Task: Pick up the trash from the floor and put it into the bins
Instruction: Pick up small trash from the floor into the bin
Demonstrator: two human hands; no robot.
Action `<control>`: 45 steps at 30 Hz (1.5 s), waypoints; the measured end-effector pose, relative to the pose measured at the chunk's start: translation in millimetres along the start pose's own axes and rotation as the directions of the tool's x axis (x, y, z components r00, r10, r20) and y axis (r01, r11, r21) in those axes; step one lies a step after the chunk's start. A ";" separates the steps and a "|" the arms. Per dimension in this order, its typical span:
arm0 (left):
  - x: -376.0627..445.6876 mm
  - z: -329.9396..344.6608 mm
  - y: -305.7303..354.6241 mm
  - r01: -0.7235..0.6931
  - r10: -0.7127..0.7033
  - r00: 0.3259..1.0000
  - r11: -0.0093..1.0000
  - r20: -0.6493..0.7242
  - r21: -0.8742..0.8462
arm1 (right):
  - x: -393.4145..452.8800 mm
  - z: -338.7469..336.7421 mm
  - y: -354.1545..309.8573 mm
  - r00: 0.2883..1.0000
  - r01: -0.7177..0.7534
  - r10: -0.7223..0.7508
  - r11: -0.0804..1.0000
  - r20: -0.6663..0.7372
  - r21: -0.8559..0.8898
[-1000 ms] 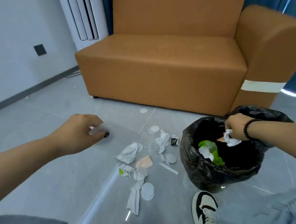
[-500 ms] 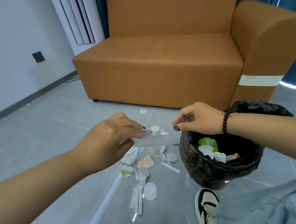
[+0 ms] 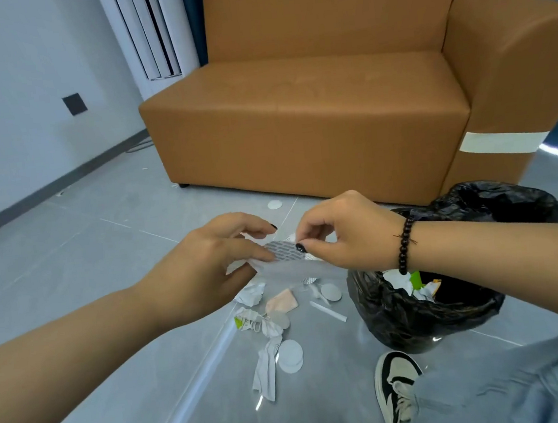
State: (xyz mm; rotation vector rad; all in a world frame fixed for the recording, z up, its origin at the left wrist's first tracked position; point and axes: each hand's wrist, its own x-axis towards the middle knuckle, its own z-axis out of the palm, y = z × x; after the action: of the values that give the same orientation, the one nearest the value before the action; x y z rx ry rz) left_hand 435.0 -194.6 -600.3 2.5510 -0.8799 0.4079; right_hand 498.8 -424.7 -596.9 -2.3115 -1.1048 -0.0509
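My left hand and my right hand meet above the floor, both pinching a clear plastic wrapper with a grey patterned patch. The right wrist wears a black bead bracelet. Under the hands lies a litter pile: crumpled white tissues, white round pads, a peach scrap, a white stick, a green-edged wrapper. A bin lined with a black bag stands right of the pile, holding white and green trash.
An orange sofa fills the back, with white tape on its right arm. One round pad lies near the sofa base. My black-and-white shoe rests in front of the bin. A grey wall stands left.
My right hand left the bin, where it dropped a white scrap, and came to the wrapper. My left hand lifted the wrapper rightward; both hands now pinch it.
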 end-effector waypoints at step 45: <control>-8.0 -49.8 -3.2 0.478 -0.674 0.681 0.113 0.287 -0.871 | 22.5 -40.2 -13.7 0.901 -0.422 0.232 0.268 0.368 0.866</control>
State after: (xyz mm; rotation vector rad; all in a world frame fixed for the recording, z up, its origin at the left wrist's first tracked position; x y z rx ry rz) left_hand 424.1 -165.0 -560.9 1.4882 0.1360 -0.1301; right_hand 511.8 -422.5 -550.7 -1.3637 -0.4109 0.7865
